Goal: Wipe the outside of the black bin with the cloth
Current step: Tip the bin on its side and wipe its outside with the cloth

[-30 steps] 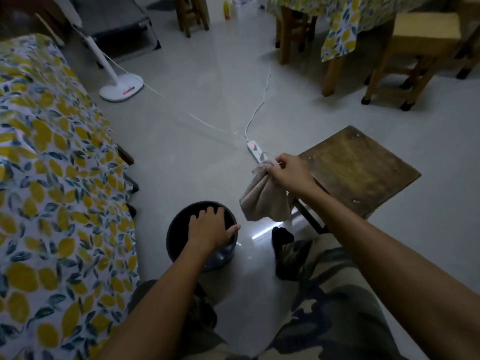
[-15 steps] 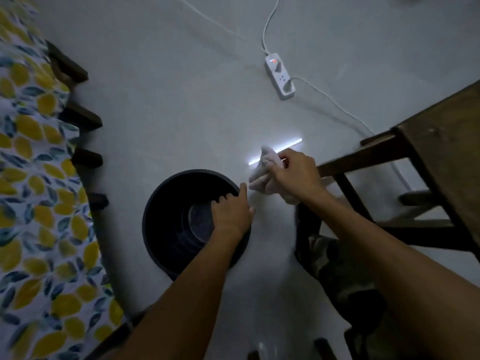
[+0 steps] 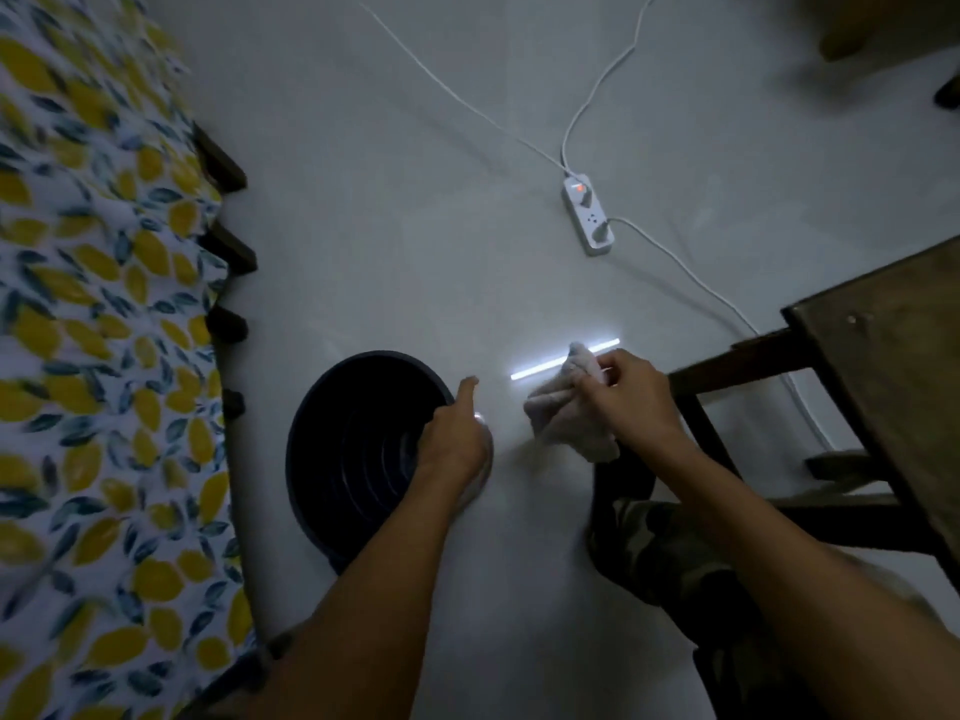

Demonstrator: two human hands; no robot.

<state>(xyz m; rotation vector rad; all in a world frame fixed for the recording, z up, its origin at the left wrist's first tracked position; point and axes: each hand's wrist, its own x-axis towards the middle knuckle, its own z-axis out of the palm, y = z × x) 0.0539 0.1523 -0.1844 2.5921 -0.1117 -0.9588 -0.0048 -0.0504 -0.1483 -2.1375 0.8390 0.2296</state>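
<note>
The round black bin stands open-topped on the pale floor, seen from straight above. My left hand grips its right rim, the thumb stretched out along the edge. To the right of the bin, a short gap away, my right hand is closed on a bunched light beige cloth, which hangs just above the floor and does not touch the bin.
A bed with a lemon-print cover runs along the left, close to the bin. A dark wooden stool stands on the right. A white power strip with its cables lies on the floor beyond. My camouflage-trousered leg is under my right arm.
My view has tilted down over the bin. The cloth has come down from in front of the stool to floor level beside the bin. My left hand shifted to the rim's right edge.
</note>
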